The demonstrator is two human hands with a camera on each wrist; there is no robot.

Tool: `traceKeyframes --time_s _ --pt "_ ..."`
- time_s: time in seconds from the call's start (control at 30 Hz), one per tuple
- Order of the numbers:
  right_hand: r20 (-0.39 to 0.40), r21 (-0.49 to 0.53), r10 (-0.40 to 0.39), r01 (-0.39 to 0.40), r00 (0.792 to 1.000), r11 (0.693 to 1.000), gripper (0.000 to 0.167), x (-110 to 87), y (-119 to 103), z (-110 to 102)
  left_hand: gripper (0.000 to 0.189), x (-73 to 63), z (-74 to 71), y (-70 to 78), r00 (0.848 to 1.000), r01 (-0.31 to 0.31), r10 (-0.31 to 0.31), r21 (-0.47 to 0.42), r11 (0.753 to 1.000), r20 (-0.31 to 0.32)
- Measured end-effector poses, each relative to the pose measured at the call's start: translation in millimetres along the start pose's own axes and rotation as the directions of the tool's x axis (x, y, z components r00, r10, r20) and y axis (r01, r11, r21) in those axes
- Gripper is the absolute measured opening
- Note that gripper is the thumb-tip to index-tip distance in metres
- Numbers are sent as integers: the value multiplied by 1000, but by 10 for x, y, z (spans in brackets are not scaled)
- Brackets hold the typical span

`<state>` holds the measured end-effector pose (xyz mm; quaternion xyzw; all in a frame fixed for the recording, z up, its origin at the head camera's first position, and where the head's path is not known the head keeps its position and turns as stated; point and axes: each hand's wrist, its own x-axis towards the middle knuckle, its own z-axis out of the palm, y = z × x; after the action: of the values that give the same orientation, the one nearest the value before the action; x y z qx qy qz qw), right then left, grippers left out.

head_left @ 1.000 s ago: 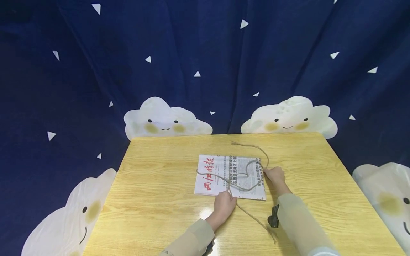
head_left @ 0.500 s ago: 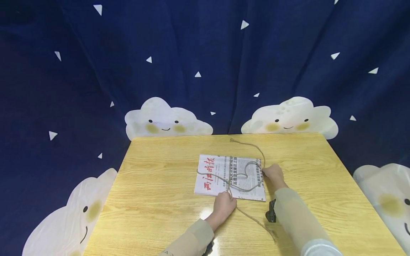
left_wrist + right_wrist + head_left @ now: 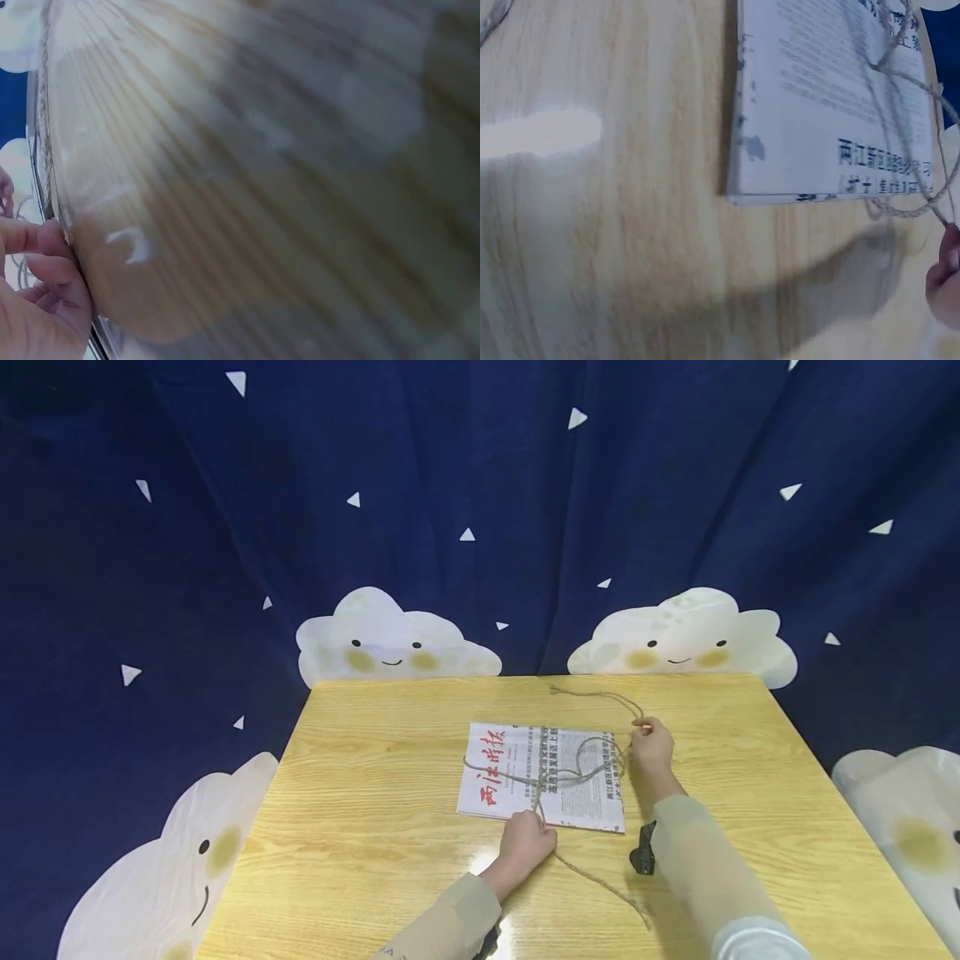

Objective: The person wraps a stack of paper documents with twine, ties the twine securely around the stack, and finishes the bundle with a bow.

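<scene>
- Hands: left hand point(image 3: 525, 842) pinches cord point(image 3: 906, 213) at the newspaper's near edge; right hand point(image 3: 652, 745) pinches another stretch just off its right edge, farther out than the left.
- Ahead of the left hand and to its left: red-lettered end of the folded newspaper point(image 3: 558, 797), flat on the table point(image 3: 360, 777). One strand crosses it to the left edge. Likely light; limp as single sheets, firmer as a folded pad. Edges would probably crease or tear if cord bites hard.
- Straight ahead of the left hand: strands meet near the paper's middle, one running back to those fingers. Knotted or merely crossed, cannot tell.
- Between the hands: dark-headline half of the paper, cord curling slackly over it. Table looks smooth and glossy, so a one-sided pull might slide the paper. Best steadied with a flat palm near the middle; for lifting, grip both short edges, fingers beneath.
- Right of the left hand, nearer the person: loose tail on the table, end frayed.
- At the right hand: loop by the paper's edge; beyond, another tail lies toward the table's far side. Cord looks twisted and fibrous: bendy, light, probably not slippery. Better taken close to the paper than at frayed ends.
</scene>
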<state>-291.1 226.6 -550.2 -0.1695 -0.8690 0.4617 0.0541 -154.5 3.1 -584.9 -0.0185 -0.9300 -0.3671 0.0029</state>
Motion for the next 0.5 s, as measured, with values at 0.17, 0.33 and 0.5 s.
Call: traceKeyframes --time_s 0.17,0.33,0.5 --pt "305 -84 -286 325 908 942 24 13 -100 100 45 -15 56 12 993 112 -115 -219 969 2" --pt "461 -274 -419 574 782 772 27 -9 -205 293 36 -19 139 44 958 268 -280 -511 816 56" --pt "542 -411 -331 588 772 697 34 -37 -243 396 30 18 189 87 922 349 -378 -592 727 79"
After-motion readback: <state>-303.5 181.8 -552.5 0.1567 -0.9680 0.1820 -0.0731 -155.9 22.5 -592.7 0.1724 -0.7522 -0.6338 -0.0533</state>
